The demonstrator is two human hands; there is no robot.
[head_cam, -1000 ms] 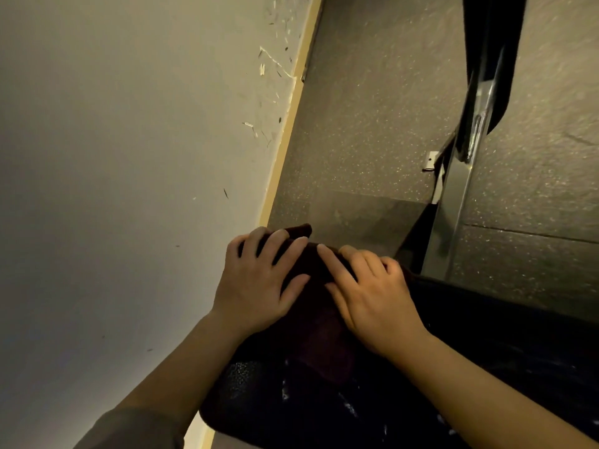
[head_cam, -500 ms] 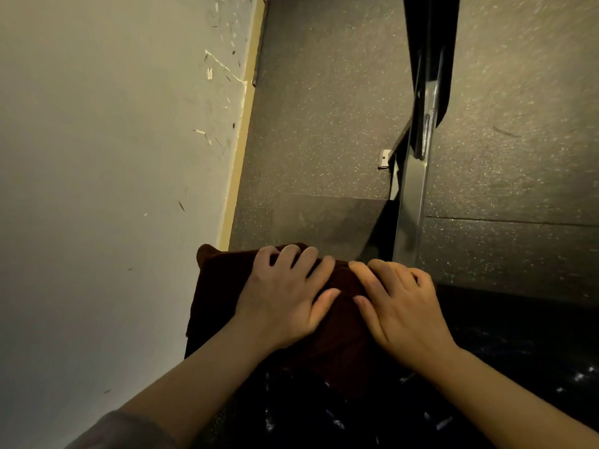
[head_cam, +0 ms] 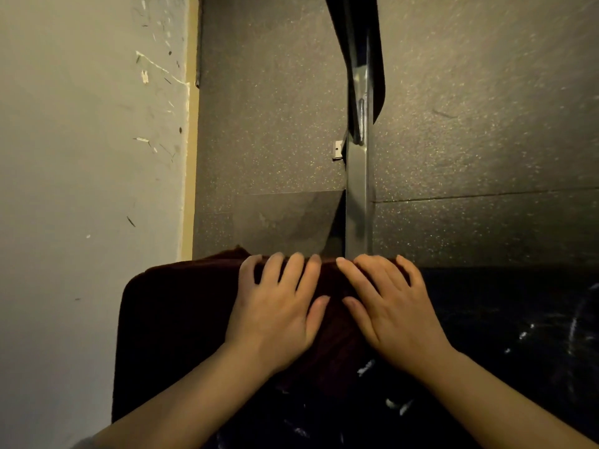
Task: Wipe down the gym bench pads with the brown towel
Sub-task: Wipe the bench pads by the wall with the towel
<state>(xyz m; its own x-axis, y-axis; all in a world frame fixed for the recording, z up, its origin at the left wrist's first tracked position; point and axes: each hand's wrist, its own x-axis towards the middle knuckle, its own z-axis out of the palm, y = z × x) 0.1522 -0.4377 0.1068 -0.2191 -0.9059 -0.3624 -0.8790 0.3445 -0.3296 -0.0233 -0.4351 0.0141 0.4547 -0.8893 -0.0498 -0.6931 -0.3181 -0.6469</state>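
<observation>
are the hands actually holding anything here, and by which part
Nothing is gripped. The left hand and right hand lie flat, fingers spread, on the towel, near its far edge.

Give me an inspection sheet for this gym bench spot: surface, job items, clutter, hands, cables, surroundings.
Surface: black bench pad, glossy, with pale glints or marks; cannot tell which.
Job's things: brown towel spread flat over the pad's left end, reaching its far edge.
Clutter: nothing seen.
Hands: left hand and right hand both flat, palms down on the towel, fingers spread, side by side; no closed grip.
Cables: nothing seen.
Surroundings: scuffed wall at left; speckled dark floor; metal frame bar running away beyond the pad.
</observation>
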